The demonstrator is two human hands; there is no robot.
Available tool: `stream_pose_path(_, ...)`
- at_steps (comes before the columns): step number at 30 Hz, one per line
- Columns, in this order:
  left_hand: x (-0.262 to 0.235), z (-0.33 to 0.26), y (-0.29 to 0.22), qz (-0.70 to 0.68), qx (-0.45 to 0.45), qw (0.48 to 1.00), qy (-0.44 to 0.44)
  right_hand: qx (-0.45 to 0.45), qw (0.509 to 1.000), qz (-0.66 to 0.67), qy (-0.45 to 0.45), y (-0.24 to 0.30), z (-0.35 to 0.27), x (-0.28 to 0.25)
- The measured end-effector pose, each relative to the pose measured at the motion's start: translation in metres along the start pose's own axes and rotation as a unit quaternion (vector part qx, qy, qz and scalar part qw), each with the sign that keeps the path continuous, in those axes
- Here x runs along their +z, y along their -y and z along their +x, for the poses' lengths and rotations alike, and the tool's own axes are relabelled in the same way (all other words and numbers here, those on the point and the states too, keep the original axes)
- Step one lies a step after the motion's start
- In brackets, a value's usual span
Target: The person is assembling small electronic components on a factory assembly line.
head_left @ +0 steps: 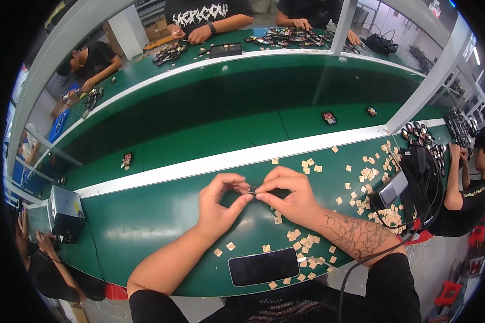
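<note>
Nearest of all, just below the two forearms, a dark phone [263, 267] lies flat and face up on the green bench [145, 215], well short of where the fingers meet. Small tan squares [302, 242] are strewn around it and thicker out to the right of the grip, none of them touched at this moment. Above the phone the left hand [216, 204] and the right hand [291, 195] come together over the bench, and between their fingertips sits a small dark part [253, 189] — thumb and forefinger of each hand pinch it from opposite ends, so both hands are closed on it and it hangs clear of the surface. What exactly the part is cannot be made out; it is too small. Judging from the pose, fine work like this goes best with the wrists kept low and steady, the pinch light, and the piece kept square between the fingertips. Right of the grip, a grey boxy device [392, 188] with black cables [415, 215] sits among more squares. Beyond the hands runs a white rail [226, 160], then a lower green belt [210, 113] carrying a few small dark items, and farthest off other people's hands work at the opposite bench.
</note>
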State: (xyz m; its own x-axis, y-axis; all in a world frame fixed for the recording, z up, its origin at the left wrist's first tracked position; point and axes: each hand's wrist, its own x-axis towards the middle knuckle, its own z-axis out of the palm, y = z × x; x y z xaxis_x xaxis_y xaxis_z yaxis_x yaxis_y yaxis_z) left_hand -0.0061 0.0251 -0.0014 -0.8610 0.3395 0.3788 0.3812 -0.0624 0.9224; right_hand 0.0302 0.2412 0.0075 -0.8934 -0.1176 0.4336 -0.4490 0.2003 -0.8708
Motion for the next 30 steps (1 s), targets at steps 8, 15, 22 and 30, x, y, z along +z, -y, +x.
stream_pose_path(8, -0.008, 0.002, 0.008, -0.058, -0.049, 0.994, 0.073, 0.019, 0.999, 0.036, 0.016, 0.001, -0.002, 0.003)
stream_pose_path(15, -0.008, 0.001, 0.008, -0.032, -0.066, 0.994, 0.077, 0.045, 0.997, 0.067, -0.012, -0.011, -0.004, 0.005)
stream_pose_path(22, -0.009, 0.003, 0.004, 0.015, -0.04, 0.997, 0.07, 0.132, 0.986, 0.083, 0.053, -0.024, -0.001, -0.002)
stream_pose_path(30, -0.006, 0.003, 0.007, 0.021, -0.022, 0.998, 0.049, 0.029, 0.992, 0.014, 0.121, -0.012, -0.002, -0.003)
